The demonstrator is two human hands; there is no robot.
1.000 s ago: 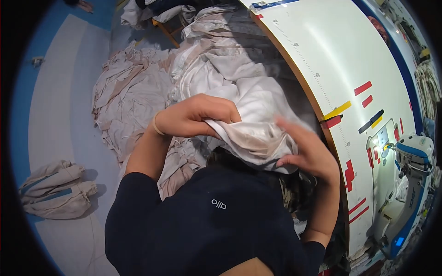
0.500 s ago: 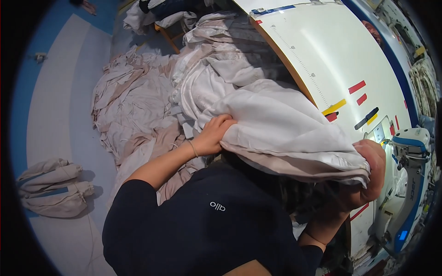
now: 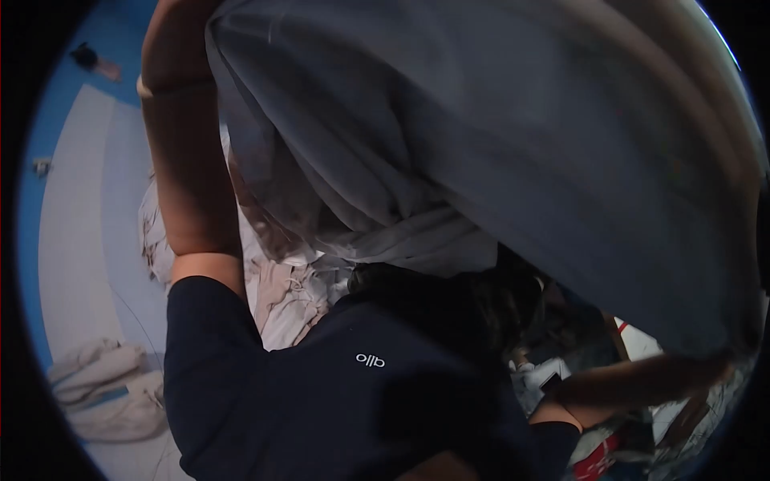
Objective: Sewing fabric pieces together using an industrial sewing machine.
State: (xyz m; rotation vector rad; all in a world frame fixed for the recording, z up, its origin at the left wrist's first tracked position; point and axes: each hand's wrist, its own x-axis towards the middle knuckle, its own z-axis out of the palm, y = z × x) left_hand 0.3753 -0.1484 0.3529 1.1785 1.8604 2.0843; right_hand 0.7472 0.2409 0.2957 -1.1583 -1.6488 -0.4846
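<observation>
A large white cloth (image 3: 497, 120) is lifted high in front of me and fills most of the upper right of the view, grey in its own shadow. My left hand (image 3: 183, 36) is raised at the top edge, closed on the cloth's gathered left corner; its fingers are partly cut off by the frame. Far to the right, my right hand (image 3: 734, 353) is dark and blurred at the cloth's lower right edge and appears closed on it. Folds of the cloth hang down between my arms toward my lap.
Behind the raised cloth lies a heap of crumpled white and beige fabric (image 3: 289, 301). A beige bundle of cloth (image 3: 112, 393) rests on the floor at the lower left. A piece of white tabletop (image 3: 638, 341) shows below the cloth; a red item (image 3: 595, 457) lies at the lower right.
Both hands have spread apart, the left rising to the top edge and the right moving farther right. The cloth has swung up and now hides the table, the sewing machine and much of the heap.
</observation>
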